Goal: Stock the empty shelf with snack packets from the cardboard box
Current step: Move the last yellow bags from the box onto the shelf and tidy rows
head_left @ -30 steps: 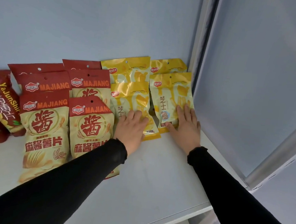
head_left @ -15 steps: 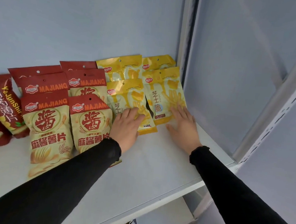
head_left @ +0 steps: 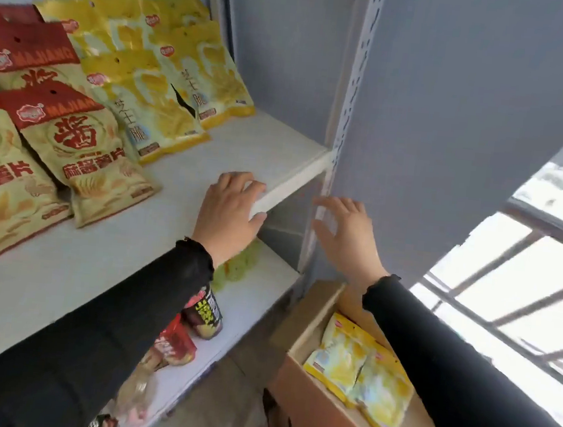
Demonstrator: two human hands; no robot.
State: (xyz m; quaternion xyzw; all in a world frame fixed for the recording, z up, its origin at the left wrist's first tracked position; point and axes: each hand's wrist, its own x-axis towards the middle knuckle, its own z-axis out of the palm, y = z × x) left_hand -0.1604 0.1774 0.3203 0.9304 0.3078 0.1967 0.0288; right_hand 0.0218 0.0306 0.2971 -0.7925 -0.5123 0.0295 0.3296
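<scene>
Our yellow snack packets [head_left: 167, 99] lean at the shelf [head_left: 238, 147] back, more in the cardboard box [head_left: 310, 398] below. Our left hand [head_left: 230, 215] and right hand [head_left: 348, 237] hover loose-fingered, empty. Red packets [head_left: 73, 145] sit alongside.

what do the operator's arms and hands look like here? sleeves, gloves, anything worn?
Both arms wear long black sleeves to the wrist, each ending in a slightly frilled, gathered cuff. The left hand and right hand are bare: no gloves. No rings, watch or markings show in this blurred head view.
</scene>
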